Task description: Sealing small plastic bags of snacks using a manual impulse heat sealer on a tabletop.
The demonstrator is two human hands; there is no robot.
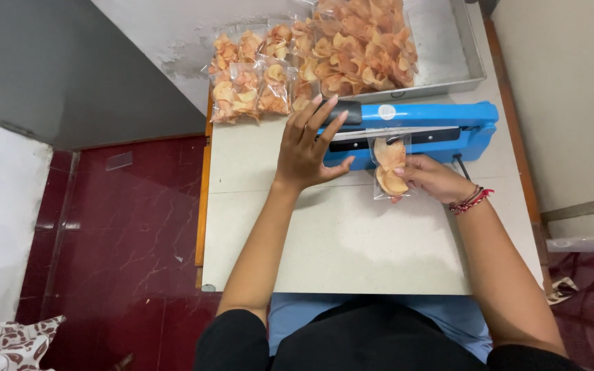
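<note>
The small clear bag of chips [389,168] lies on the table w/ its top edge pushed under the arm of the blue heat sealer [441,130]; the rest of the bag hangs out toward the person. The right hand [431,177] pinches the bag on its right side, thumb on top near the lower part, other fingers closed behind it. How hard it presses, I cannot tell.

Left of this grip is the left hand [307,148]. It is flat and spread, fingers apart, and the fingertips rest on the black handle [345,113] at the left end of the sealer arm. It closes around nothing; only fingertips and palm touch. The sealer arm looks down on the bag, approx. parallel to the base.

On the right wrist, just behind the grip, are red and dark bracelets [470,200].

Beyond the sealer, far side from the grip, stands a metal tray [448,48] w/ a big clear bag of loose chips [362,45]. Left of the tray, beyond the left hand, lie several small packed bags [252,72], touching each other. All stands on a light table [338,240]; left of it is dark red floor [125,227].
</note>
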